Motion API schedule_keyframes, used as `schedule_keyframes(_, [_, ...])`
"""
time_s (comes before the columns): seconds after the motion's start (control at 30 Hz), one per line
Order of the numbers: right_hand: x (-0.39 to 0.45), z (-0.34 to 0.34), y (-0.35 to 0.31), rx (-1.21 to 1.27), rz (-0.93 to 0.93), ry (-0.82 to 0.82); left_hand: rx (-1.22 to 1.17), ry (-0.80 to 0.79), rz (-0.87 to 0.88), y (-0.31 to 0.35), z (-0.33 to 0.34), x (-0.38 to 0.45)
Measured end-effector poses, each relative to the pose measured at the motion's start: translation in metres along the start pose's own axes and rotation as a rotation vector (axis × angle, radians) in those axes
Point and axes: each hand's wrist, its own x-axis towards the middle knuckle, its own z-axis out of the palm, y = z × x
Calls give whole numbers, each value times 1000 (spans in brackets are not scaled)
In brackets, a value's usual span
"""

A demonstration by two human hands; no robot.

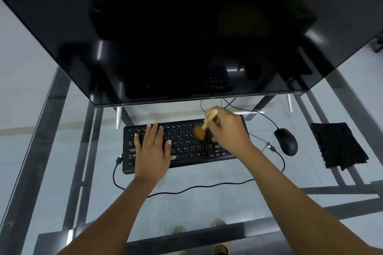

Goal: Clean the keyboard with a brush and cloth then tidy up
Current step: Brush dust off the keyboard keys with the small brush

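While the flat left hand [152,147] steadies the keyboard [184,145], the right hand [226,128] grips the brush [204,127]; the cloth [339,146] waits at three o'clock.

Black keyboard [184,145] under flat left hand [152,151]; brush [204,128] gripped in right hand [227,130]; mouse [286,141] and black cloth [337,145] alongside

1. Both forearms are bare from the bottom edge up to the wrists; no sleeves show.
2. The left hand [152,151] wears no glove, ring or watch.
3. The right hand [227,130] is likewise bare, with nothing on the wrist.
4. Seen through the glass below, the feet wear tan shoes [219,249], blurred.
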Motion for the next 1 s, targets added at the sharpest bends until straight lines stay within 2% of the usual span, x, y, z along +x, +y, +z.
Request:
schedule_keyframes(0.07, [4,-6,6,120,28,79,-8,-6,24,6,0,3])
schedule_keyframes(0.1, [5,-7,9,170,60,31,-10,-8,39,9,0,5])
schedule_keyframes(0.17, [6,-8,14,121,62,-66,-11,-18,68,15,2,8])
schedule_keyframes(0.23, [7,-10,18,29,23,26,-6,-54,87,22,4,9])
schedule_keyframes(0.3, [9,-16,23,108,52,124,10,-97,111,34,8,12])
schedule_keyframes(0.37, [11,-18,24,262,135,3,44,-130,138,41,10,11])
schedule_keyframes(0.43, [10,-17,27,238,150,-133,76,-164,165,47,15,11])
schedule_keyframes(0.5, [8,-17,29,108,88,-27,75,-171,164,51,19,9])
schedule_keyframes(0.57, [7,-21,26,178,83,85,21,-148,141,55,19,9])
schedule_keyframes(0.6, [6,-24,26,260,100,50,-13,-123,131,56,18,9])
schedule_keyframes(0.67, [3,-25,25,335,155,-176,-46,-81,124,56,18,10])
schedule_keyframes(0.7, [0,-23,26,287,148,-281,-51,-72,118,54,18,10])
schedule_keyframes(0.73, [-2,-20,28,215,117,-313,-51,-72,111,53,18,11])
schedule_keyframes(0.8, [-4,-17,33,130,53,-149,-40,-80,101,53,21,13])
schedule_keyframes(0.87, [-1,-19,36,177,47,94,-22,-82,102,54,24,14])
schedule_keyframes(0.9, [2,-21,38,191,48,152,-19,-80,105,54,25,14])
schedule_keyframes(1.0, [4,-25,45,83,16,145,-11,-100,126,57,29,14])
